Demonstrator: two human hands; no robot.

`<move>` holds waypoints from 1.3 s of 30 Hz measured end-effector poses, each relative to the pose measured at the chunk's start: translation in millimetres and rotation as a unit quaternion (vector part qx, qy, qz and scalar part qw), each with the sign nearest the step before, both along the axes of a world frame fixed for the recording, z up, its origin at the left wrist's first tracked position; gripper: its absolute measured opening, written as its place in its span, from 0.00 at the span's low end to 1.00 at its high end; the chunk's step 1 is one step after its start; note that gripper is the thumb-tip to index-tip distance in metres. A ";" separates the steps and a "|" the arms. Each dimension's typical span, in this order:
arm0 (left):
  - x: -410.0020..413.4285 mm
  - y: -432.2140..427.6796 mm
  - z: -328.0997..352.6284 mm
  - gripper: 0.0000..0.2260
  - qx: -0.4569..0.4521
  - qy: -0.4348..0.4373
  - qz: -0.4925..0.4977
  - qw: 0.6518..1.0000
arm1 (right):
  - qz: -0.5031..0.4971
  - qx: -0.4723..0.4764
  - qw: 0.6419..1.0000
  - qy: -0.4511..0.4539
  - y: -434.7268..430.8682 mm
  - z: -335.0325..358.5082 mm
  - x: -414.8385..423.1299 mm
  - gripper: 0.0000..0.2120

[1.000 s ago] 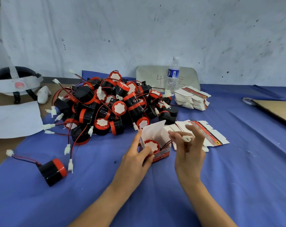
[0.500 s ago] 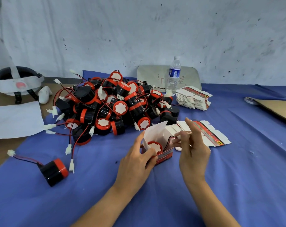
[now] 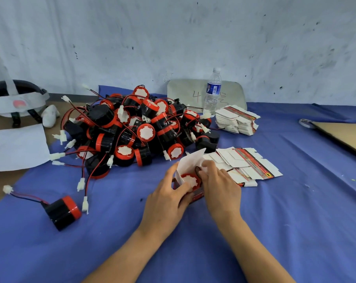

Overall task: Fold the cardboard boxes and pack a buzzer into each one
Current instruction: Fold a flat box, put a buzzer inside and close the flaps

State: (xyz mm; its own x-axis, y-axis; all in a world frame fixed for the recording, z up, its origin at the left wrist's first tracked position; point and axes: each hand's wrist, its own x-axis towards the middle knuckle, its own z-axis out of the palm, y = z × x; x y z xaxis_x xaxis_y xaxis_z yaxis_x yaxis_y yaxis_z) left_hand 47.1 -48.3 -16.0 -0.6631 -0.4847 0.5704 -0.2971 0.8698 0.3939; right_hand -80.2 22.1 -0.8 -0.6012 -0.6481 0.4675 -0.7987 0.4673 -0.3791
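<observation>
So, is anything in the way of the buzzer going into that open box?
Nothing visible is. The buzzer already sits inside the box, whose flap stands open. The left hand grips the box, and the right hand pinches the wire at the opening.

A handwritten "4" stands on the pale board (image 3: pixel 185 92) leaning against the far wall, just left of the water bottle (image 3: pixel 212 99); the scrawl to the bottle's right is partly hidden and cannot be read. The bottle's blue label bears a barcode, but its brand is too small to make out. The flat cardboard boxes (image 3: pixel 252 166) on the tabletop carry a red printed strip with a round yellow emblem, its lettering unreadable.
</observation>
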 end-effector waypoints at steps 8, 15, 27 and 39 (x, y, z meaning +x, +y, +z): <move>1.1 3.8 0.3 0.07 -0.001 -0.005 0.002 1.000 | -0.010 0.056 0.998 -0.011 -1.4 -2.9 -7.5 0.12; 2.3 2.5 -2.9 0.10 0.014 0.006 0.000 1.000 | 0.036 -0.076 0.994 0.075 2.6 -4.8 -1.4 0.10; 0.1 -6.3 -15.3 0.38 0.118 0.042 -0.021 0.992 | 0.097 0.010 0.990 -0.101 1.4 -4.6 -4.5 0.21; -4.2 -5.8 -12.4 0.23 0.061 -0.124 0.053 0.989 | 0.155 -0.131 0.962 -0.183 2.6 -15.8 -9.2 0.14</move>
State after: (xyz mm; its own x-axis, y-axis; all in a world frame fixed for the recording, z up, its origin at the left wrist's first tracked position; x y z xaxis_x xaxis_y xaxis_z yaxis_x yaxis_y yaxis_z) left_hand 42.9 -54.0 -28.4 -0.7166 -0.6145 0.3299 -0.4853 0.7790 0.3970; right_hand -89.4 24.7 -16.5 -0.5533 -0.7115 0.4332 -0.6753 0.0786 -0.7334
